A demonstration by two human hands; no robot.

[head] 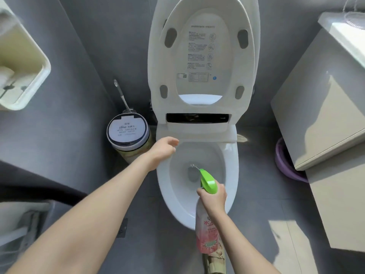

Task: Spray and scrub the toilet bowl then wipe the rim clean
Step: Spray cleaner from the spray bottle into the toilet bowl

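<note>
A white toilet bowl [167, 186] stands in the middle, with its seat and lid [201, 56] raised upright against the back. My right hand [214, 197] grips the neck of a pink spray bottle [206, 232] whose green trigger head [207, 179] points down into the bowl. My left hand [163, 150] hovers over the bowl's back left rim, fingers loosely apart, holding nothing. A toilet brush handle [121, 95] stands up behind the bin at the left of the toilet.
A round lidded bin [127, 133] stands close to the toilet's left side. A beige cabinet [320, 123] fills the right, with a purple basin [284, 165] under it. A cream tray [21, 62] hangs at upper left. The floor is grey tile.
</note>
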